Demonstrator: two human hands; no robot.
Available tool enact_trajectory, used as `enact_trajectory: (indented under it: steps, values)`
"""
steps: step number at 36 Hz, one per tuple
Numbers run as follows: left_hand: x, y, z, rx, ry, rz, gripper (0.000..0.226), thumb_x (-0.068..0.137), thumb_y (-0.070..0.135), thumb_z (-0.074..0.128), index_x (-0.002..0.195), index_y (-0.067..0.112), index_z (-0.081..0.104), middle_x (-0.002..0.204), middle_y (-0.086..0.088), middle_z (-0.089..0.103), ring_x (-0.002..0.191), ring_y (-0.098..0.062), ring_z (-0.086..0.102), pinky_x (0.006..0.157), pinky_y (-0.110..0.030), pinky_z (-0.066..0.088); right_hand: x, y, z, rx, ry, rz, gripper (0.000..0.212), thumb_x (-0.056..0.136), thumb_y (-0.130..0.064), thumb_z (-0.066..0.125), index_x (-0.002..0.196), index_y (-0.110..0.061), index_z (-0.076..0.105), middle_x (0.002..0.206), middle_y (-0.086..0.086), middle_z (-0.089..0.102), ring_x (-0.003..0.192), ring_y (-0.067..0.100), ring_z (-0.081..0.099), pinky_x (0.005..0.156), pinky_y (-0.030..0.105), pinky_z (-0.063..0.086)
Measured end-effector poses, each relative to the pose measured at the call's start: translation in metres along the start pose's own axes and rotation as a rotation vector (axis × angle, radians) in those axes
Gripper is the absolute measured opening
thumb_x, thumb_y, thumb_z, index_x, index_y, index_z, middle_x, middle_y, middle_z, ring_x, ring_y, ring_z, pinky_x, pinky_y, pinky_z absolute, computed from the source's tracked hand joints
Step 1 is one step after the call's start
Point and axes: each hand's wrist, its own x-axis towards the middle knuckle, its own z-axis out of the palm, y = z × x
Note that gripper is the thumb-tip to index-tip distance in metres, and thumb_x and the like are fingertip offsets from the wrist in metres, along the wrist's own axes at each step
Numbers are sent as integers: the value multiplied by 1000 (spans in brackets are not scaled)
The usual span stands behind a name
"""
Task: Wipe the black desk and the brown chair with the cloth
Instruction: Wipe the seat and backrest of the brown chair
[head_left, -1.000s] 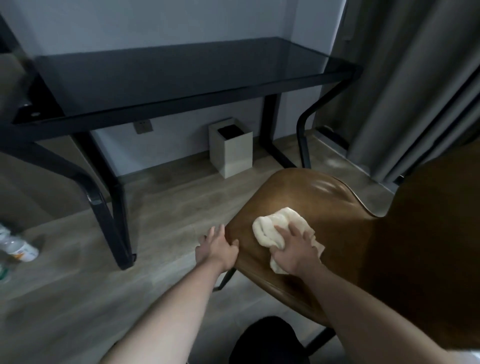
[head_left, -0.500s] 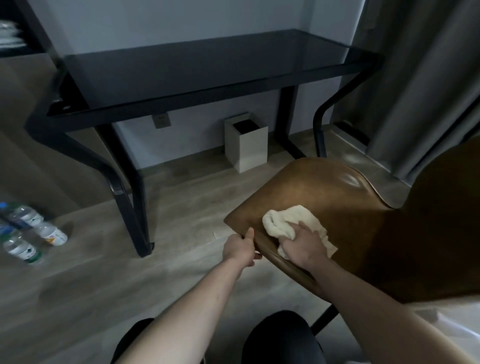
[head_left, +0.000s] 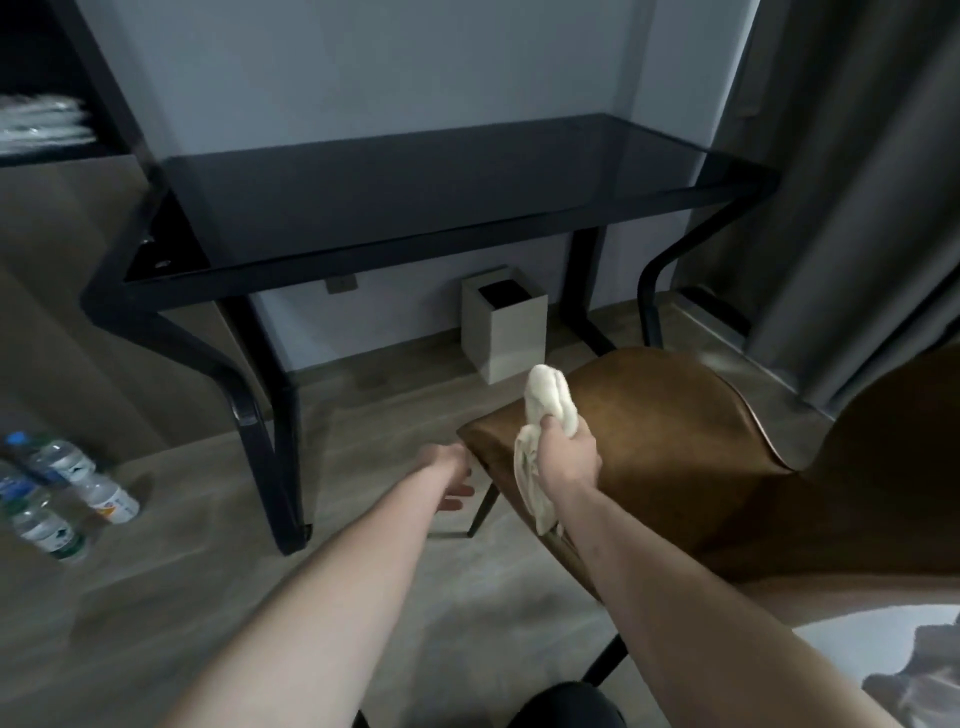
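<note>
A cream cloth (head_left: 548, 410), a brown chair (head_left: 675, 441), a glossy black desk (head_left: 415, 208), and a white bin (head_left: 511, 332).

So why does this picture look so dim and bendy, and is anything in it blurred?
Head view: the room is dimly lit, and the wide lens bows the desk and its legs. The glossy desktop mirrors the pale wall, and a faint sheen sits on the chair at its far edge. The bottles on the floor are smeared. The right hand holding the cloth looks soft, and so does the left hand.
</note>
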Motion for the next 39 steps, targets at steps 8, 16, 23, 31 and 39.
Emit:
enact_trajectory:
  steps: [8, 16, 23, 31, 39]
  values:
    - [-78, -24, -53, 288, 57, 289, 11, 99, 22, 55, 97, 24, 66, 111, -3, 73, 86, -19, 74, 58, -25, 51, -63, -58, -38, 167, -65, -82, 42, 97, -40, 47, 138, -32, 54, 111, -3, 64, 110, 26, 62, 102, 50, 52]
    - [-193, -26, -37, 498, -75, 635, 27, 92, 21, 63, 118, 25, 70, 111, 10, 69, 106, -9, 64, 90, -19, 43, -140, -96, -102, 164, -93, -269, 40, 93, -42, 46, 130, -33, 57, 108, -2, 67, 102, 23, 66, 97, 49, 55]
    - [-255, -21, 15, 622, -74, 788, 63, 88, 35, 72, 146, 26, 50, 139, 0, 60, 126, -19, 57, 105, -30, 44, -180, -111, -158, 225, -46, -378, 39, 92, -40, 47, 129, -34, 57, 107, -2, 69, 98, 23, 68, 95, 47, 55]
    - [-282, -4, 91, 803, 77, 1008, 72, 85, 67, 60, 145, 30, 44, 143, 4, 56, 128, -23, 54, 97, -42, 51, -199, -117, -220, 359, 7, -484, 36, 96, -33, 48, 130, -28, 59, 106, -1, 70, 97, 17, 68, 60, 20, 50]
    - [-287, 7, 103, 820, 234, 1082, 31, 98, 51, 57, 124, 35, 60, 112, 2, 71, 101, -27, 66, 82, -40, 53, -216, -128, -288, 382, 207, -687, 30, 96, -29, 51, 123, -31, 62, 100, -14, 70, 93, 1, 64, 82, 23, 48]
